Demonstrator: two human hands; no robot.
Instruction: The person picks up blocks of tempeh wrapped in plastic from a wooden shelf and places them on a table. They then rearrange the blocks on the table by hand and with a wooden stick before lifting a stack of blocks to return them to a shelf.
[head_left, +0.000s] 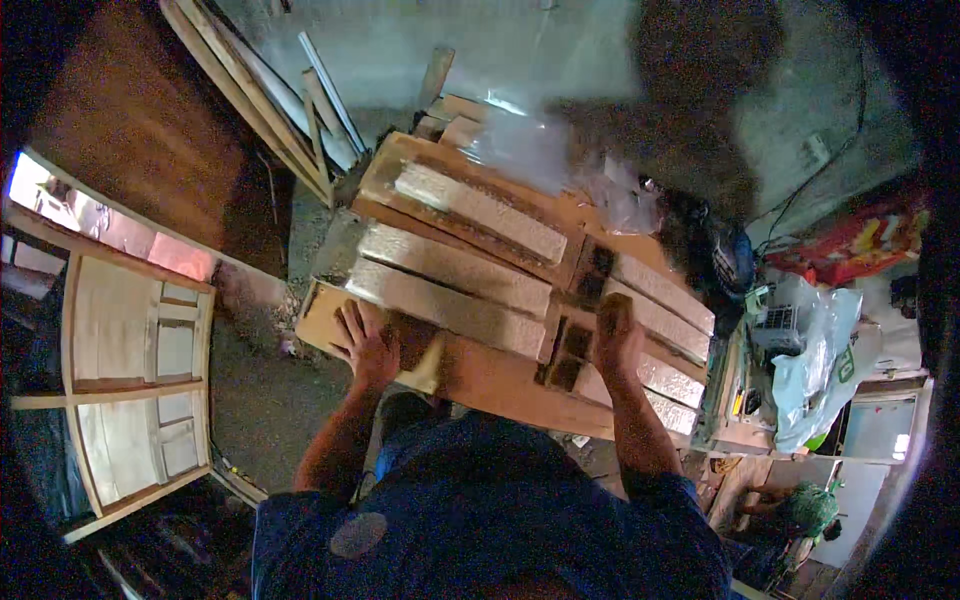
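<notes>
Blue-sleeved forearms reaching up: left hand (pixel 366 343) spread flat, pressing the pale board (pixel 345 330) at the worktop's (pixel 500 385) near edge; right hand (pixel 617 335) closed around a small dark block (pixel 612 310) on the panelled wooden frame (pixel 480 250). Best done with steady downward pressure and even strokes along the grain.

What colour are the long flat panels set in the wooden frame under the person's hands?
The long flat panels are pale beige with a speckled look, seen best in the head view.

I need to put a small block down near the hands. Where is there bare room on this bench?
A bare strip of the wooden panel lies between the left hand and right hand, below the pale slats. The bench's right end is crowded with plastic bags and tools.
</notes>
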